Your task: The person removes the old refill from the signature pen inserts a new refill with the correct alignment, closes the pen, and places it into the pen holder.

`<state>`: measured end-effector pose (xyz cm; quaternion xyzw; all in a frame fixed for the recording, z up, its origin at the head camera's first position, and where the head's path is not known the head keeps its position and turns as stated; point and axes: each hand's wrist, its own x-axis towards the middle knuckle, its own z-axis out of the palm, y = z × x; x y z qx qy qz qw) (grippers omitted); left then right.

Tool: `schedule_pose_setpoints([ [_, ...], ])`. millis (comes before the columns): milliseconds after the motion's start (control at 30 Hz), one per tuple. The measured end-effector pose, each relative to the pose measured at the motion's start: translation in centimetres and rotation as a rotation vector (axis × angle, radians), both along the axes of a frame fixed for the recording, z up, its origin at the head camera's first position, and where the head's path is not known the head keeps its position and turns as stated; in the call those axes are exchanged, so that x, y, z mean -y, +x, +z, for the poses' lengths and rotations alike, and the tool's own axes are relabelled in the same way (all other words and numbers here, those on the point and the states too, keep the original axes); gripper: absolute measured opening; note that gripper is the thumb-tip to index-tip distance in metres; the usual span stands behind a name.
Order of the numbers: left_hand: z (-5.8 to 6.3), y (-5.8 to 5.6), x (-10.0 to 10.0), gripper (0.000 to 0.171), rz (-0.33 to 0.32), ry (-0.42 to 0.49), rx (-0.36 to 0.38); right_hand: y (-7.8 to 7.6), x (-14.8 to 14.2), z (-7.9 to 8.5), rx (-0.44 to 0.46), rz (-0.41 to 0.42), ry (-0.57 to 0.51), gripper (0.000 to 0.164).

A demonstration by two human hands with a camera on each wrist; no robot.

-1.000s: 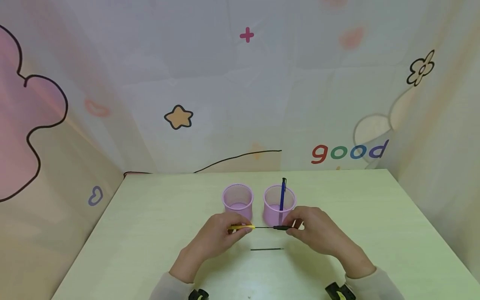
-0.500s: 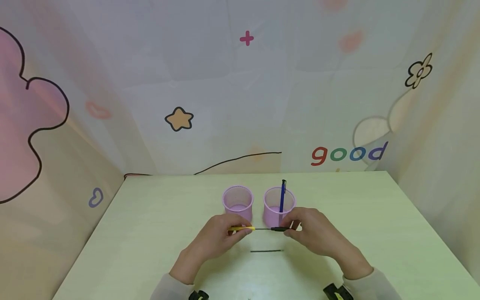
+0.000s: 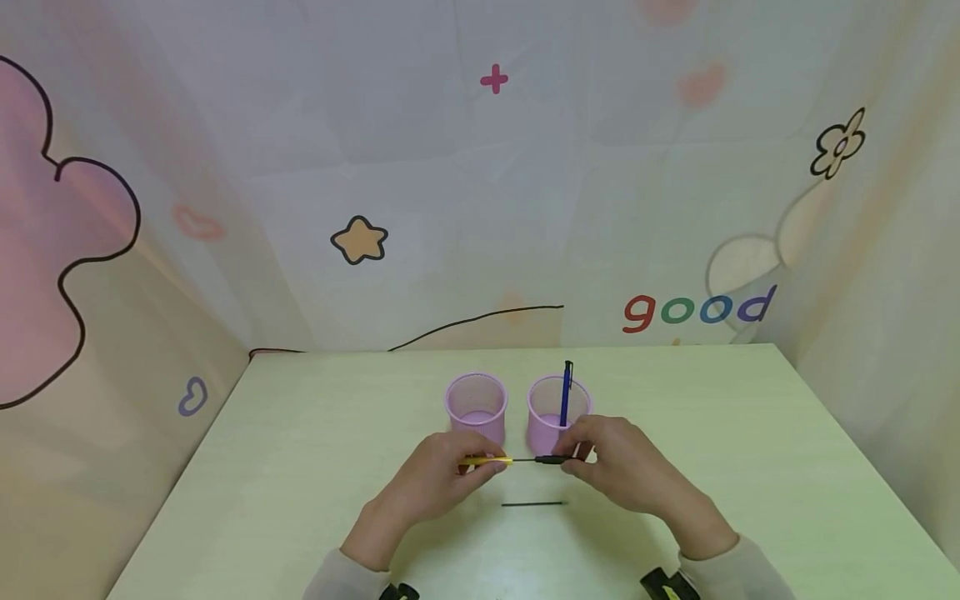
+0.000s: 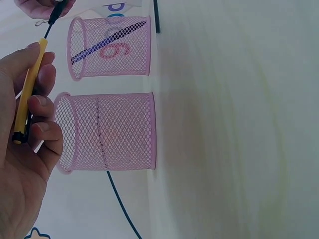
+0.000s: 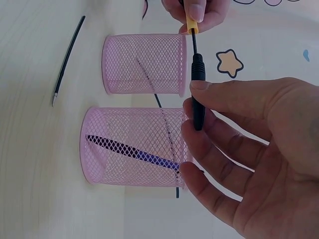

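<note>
My left hand [image 3: 438,471] grips the yellow pen barrel [image 4: 30,94], which has a black end. Between the thumb and fingers of my right hand [image 3: 630,462] is the black front section [image 5: 198,92] of a pen. A thin dark refill [image 5: 194,44] spans the short gap between the two parts, roughly in line. Both hands are above the table, in front of two pink mesh cups. A loose black refill [image 3: 532,503] with a metal tip lies on the table below the hands.
The left mesh cup [image 3: 476,429] has nothing visible inside. A blue pen [image 3: 566,396] stands in the right mesh cup [image 3: 542,437]. Behind the pale table [image 3: 300,467] hangs a printed curtain [image 3: 450,167].
My right hand has moved slightly left with the black section, so the bare stretch of refill is shorter. My left hand has stayed almost still, gripping the barrel.
</note>
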<state>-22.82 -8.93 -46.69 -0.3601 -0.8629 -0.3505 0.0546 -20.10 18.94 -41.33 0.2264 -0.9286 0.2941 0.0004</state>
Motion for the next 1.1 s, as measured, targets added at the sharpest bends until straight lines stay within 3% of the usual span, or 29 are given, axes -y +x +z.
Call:
schedule_pose_setpoints([
  [333, -0.1, 0.0, 0.0, 0.011, -0.007, -0.005, 0.012, 0.0, 0.4, 0.1, -0.020, 0.010, 0.018, 0.014],
  [1100, 0.3, 0.2, -0.3, 0.010, -0.002, -0.008, 0.028, -0.3, 1.2, 0.4, 0.032, 0.007, 0.023, 0.015],
])
